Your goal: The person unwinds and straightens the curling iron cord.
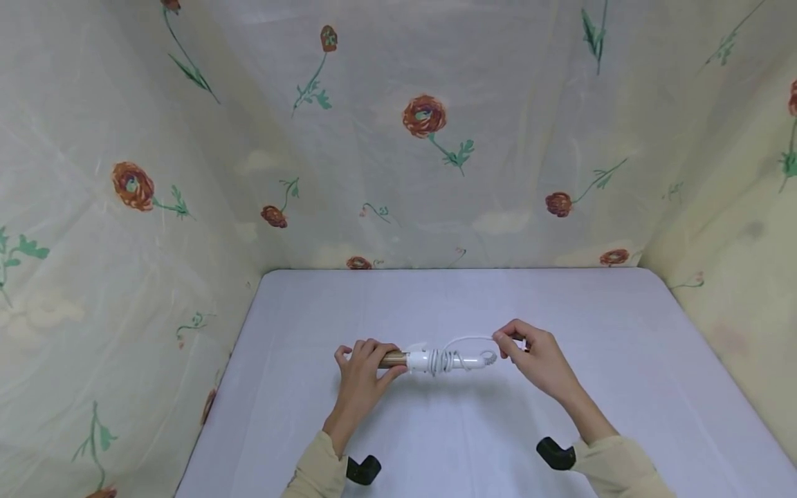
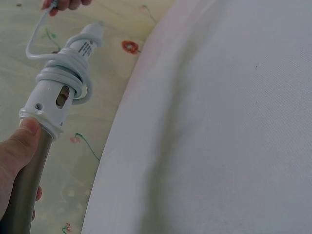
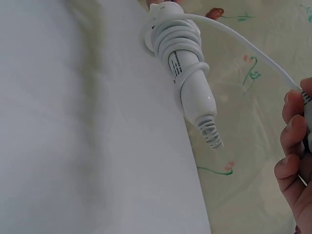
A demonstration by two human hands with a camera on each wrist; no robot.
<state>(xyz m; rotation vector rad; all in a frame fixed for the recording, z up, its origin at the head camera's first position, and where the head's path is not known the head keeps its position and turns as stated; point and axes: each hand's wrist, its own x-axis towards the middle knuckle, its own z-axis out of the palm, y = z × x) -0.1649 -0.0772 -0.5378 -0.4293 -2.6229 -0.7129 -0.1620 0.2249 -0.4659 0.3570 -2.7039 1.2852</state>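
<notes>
A curling iron [image 1: 423,360] with a white handle and a bronze-coloured barrel [image 2: 30,178] is held level above the table. My left hand [image 1: 362,377] grips the barrel close to the handle, its thumb along the near side. White cord [image 3: 178,36] is wound in several loops round the handle. From these loops one free length arcs across to my right hand [image 1: 529,356], which pinches the cord's end at a ribbed piece [image 3: 306,97]. The fingers hide most of that end. The handle's tip, with its ribbed cord sleeve [image 3: 210,131], points toward my right hand.
Below lies a table with a white cover [image 1: 461,443]. Floral-print sheets [image 1: 386,159] hang behind it and at both sides. A black piece [image 1: 364,470] sits at the left sleeve, and another black piece [image 1: 555,454] at the right sleeve.
</notes>
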